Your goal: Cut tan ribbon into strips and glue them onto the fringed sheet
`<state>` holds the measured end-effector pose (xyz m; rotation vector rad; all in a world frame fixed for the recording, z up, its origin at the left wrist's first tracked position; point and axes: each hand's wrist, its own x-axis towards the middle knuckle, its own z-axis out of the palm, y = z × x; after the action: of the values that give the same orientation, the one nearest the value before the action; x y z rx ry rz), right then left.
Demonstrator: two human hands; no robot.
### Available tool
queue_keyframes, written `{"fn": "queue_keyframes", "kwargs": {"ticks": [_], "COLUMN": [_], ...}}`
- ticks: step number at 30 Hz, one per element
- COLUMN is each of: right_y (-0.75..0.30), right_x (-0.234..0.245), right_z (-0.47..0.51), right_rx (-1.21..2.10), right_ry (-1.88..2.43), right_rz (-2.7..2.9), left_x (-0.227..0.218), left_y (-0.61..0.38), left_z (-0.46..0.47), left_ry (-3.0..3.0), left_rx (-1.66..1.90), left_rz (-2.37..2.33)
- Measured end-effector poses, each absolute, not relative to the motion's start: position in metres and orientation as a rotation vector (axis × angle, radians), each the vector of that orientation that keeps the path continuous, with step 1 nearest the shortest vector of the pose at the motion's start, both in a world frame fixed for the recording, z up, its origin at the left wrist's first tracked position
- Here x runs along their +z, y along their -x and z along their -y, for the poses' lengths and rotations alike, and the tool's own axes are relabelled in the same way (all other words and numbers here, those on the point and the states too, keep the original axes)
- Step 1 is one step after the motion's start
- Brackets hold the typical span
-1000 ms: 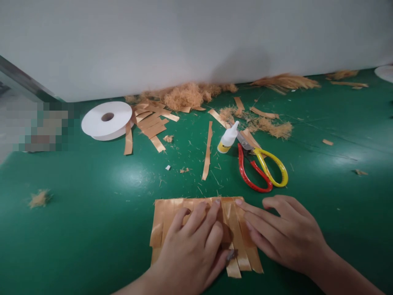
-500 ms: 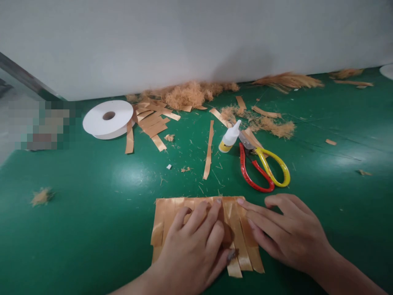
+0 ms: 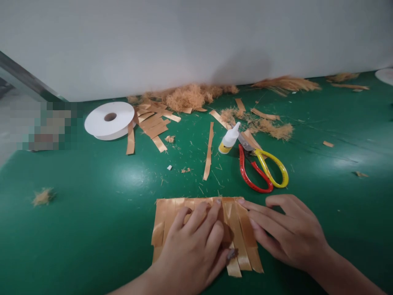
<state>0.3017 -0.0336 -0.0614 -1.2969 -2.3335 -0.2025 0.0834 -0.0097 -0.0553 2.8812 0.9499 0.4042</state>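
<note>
A panel of tan satin ribbon strips (image 3: 158, 229) laid side by side lies flat on the green table in front of me. Over its middle, my left hand (image 3: 196, 241) is open, its fingers bent and apart, fingertips pressing near the top edge. The thumb rests lower down, by the loose strip ends. My right hand (image 3: 285, 229) is open at the right side, with an extended finger touching the panel's top right corner. Part of the panel is hidden beneath my left hand.
Beyond the panel are scissors (image 3: 256, 180) with red and yellow handles, and a small glue bottle (image 3: 227, 141). A white ribbon spool (image 3: 101, 119) lies at back left, near cut ribbon strips (image 3: 156, 127). Frayed tan fibres (image 3: 187, 98) lie along the pale wall (image 3: 153, 45).
Both hands keep almost the same position on the ribbon panel. The view has shifted very slightly.
</note>
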Motion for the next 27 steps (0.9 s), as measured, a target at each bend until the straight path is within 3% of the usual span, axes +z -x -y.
{"fn": "queue_keyframes", "kwargs": {"ticks": [11, 27], "right_y": [-0.298, -0.311], "right_x": [-0.059, -0.059], "right_z": [0.029, 0.019], "right_rx": [-0.277, 0.083], "right_ry": [1.219, 1.432], "right_rz": [2.332, 1.737], "left_x": [-0.056, -0.054], "left_y": [-0.083, -0.08], "left_z": [0.01, 0.013], "left_ry": [-2.959, -2.991], "left_rx": [0.361, 0.407], "left_rz": [-0.946, -0.931]}}
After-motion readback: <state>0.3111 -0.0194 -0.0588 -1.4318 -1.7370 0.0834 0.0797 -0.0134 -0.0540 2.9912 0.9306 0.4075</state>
